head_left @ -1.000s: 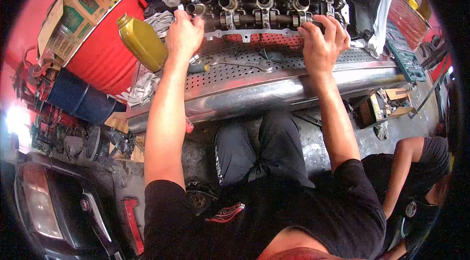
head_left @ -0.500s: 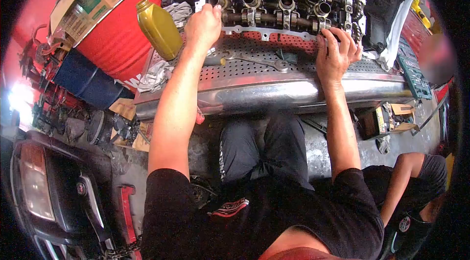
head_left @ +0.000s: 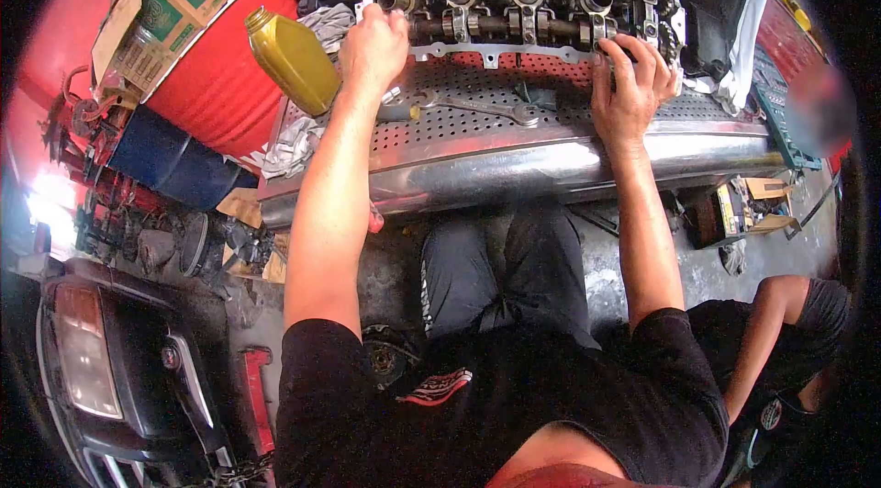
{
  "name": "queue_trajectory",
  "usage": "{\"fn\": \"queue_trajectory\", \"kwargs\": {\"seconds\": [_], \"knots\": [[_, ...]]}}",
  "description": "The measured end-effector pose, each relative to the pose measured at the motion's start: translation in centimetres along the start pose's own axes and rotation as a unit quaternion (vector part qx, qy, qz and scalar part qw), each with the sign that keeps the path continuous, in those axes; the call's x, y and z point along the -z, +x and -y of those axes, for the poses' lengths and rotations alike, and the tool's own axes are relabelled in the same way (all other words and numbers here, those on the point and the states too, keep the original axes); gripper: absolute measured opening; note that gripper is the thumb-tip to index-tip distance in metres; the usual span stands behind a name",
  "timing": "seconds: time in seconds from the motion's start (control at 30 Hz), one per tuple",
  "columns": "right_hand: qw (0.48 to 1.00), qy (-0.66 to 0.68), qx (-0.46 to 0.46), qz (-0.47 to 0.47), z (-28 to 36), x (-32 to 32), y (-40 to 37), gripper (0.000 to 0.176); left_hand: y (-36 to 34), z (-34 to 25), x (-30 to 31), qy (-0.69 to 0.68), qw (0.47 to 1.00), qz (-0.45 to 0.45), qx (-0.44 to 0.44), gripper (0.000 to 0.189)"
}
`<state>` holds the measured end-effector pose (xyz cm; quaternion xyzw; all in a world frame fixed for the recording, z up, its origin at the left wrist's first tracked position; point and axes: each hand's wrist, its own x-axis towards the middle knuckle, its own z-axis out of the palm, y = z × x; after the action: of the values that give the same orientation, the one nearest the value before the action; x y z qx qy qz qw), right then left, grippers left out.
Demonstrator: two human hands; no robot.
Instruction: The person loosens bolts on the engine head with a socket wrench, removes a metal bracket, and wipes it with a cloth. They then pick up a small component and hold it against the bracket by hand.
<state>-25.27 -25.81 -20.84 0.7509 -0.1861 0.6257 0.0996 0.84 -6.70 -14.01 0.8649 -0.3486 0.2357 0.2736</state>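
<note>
A cylinder head (head_left: 496, 26) with camshafts and several round upright tubes lies on the perforated metal bench (head_left: 440, 144). My left hand (head_left: 374, 49) is at its left end, fingers curled in near the leftmost tube; what they grip, if anything, is hidden. At the right end, my right hand (head_left: 631, 84) rests on the near edge of the cylinder head, thumb and fingers apart. A wrench (head_left: 482, 109) lies on the bench between my hands, beside a dark-handled tool (head_left: 400, 112).
A yellow-green bottle (head_left: 292, 61) and a rag (head_left: 292, 148) stand left of my left arm, near a red drum (head_left: 216, 75) with a cardboard box (head_left: 161, 20). A green tool case (head_left: 780, 121) is at right. Another person's arm (head_left: 762, 350) shows lower right.
The whole view has shifted slightly, with the cylinder head now higher in the picture. Both hands keep nearly the same places on it.
</note>
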Motion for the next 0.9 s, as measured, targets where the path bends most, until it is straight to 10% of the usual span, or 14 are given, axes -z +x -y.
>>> {"fn": "queue_trajectory", "kwargs": {"seconds": [0.23, 0.47, 0.9], "knots": [[1.000, -0.001, 0.011, -0.003, -0.1, 0.1, -0.1, 0.030, -0.2, -0.2, 0.3, -0.027, 0.999, -0.018, -0.003, 0.039], [0.973, 0.053, -0.100, -0.199, -2.2, 0.6, 0.0, 0.034, 0.2, 0.4, 0.6, -0.006, 1.000, 0.015, -0.006, 0.035], [0.962, 0.115, -0.243, -0.051, -5.6, 2.4, 5.0, 0.015, -0.5, -0.9, 1.8, 0.018, 0.999, 0.026, 0.009, 0.033]]}}
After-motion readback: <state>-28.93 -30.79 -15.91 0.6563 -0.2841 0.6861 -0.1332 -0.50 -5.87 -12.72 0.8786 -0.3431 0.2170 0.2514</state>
